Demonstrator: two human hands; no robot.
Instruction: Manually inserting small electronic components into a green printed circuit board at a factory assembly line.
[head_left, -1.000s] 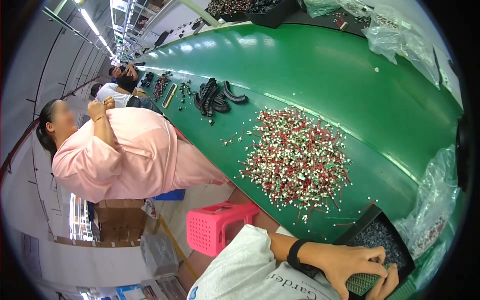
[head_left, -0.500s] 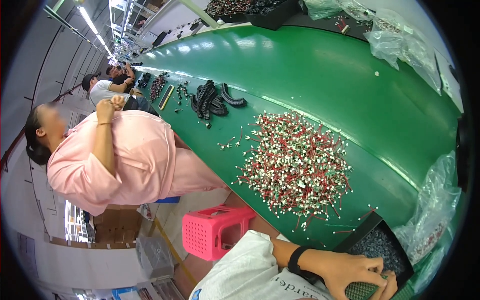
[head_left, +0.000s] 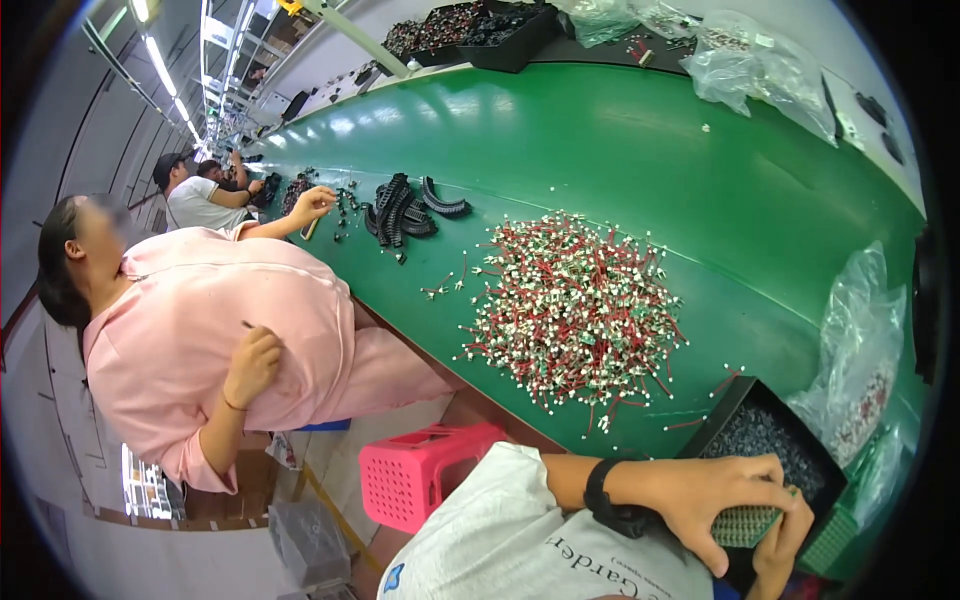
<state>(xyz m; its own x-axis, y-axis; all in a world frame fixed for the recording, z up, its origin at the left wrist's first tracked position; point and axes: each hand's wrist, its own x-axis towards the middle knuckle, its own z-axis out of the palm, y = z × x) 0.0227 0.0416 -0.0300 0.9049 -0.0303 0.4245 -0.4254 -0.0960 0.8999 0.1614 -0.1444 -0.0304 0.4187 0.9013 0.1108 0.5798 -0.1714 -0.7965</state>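
My left hand point(head_left: 700, 495), with a black band on its wrist, curls over a green grid-patterned board point(head_left: 742, 526) at the lower right. Its fingers are bent round the board's far edge and the thumb lies by the near side. My right hand point(head_left: 778, 550) is partly seen beyond it, its fingers closed against the board's right side. Both hands are just in front of a black tray point(head_left: 735, 412) of small dark, glassy bits point(head_left: 762, 440). A second green grid-patterned panel point(head_left: 830, 540) lies right of my hands.
A big heap of white connectors with red wires point(head_left: 575, 310) covers the green table point(head_left: 640, 130). Clear plastic bags point(head_left: 850, 360) lie at right. Black curved ribbed parts point(head_left: 400, 212) are farther left. A person in pink point(head_left: 230, 300) stands near a pink stool point(head_left: 415, 480).
My hands and the board have come up slightly in view, and more of the right hand shows. The person in pink has lowered one hand and reached the other toward the table.
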